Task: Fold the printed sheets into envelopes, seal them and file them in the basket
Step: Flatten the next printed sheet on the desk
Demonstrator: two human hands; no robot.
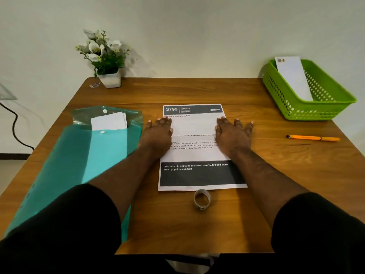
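A printed sheet (194,155) lies in the middle of the wooden table (266,175), its top part folded down so a dark header band faces up. My left hand (158,131) presses flat on the fold's left side, fingers straight. My right hand (231,133) presses flat on the right side, partly over the sheet's edge. A green basket (335,104) at the back right holds one white folded envelope (294,80). A roll of clear tape (201,199) stands just in front of the sheet.
A teal plastic folder (83,159) with white sheets (109,121) sticking out lies open at the left. An orange pen (313,138) rests at the right. A white pot of flowers (107,76) stands at the back left, by the wall.
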